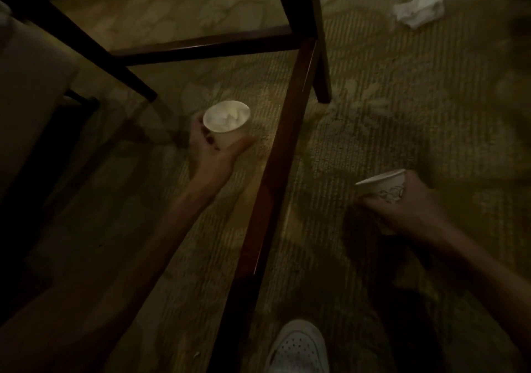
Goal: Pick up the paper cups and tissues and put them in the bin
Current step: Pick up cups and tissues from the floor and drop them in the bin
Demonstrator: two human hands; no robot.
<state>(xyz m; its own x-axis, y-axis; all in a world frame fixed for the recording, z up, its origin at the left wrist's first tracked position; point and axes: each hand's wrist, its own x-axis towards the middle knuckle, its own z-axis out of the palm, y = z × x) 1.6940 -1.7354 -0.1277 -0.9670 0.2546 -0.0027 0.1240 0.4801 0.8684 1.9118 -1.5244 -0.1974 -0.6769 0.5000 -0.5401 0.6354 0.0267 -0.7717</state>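
Note:
My left hand (211, 150) reaches under a dark wooden table and grips a white paper cup (227, 124) with crumpled tissue inside it, fingers and thumb curled round its wall. To the right of the table leg, my right hand (408, 209) holds a second paper cup (386, 187) with a printed pattern, tilted with its mouth to the left. A crumpled white tissue (419, 7) lies on the carpet at the top right, well away from both hands. No bin is in view.
Dark wooden table legs and crossbars (275, 154) run between my two arms. A pale upholstered chair (31, 91) stands at the left. My white shoe (298, 346) is on the patterned carpet at the bottom. The room is dim.

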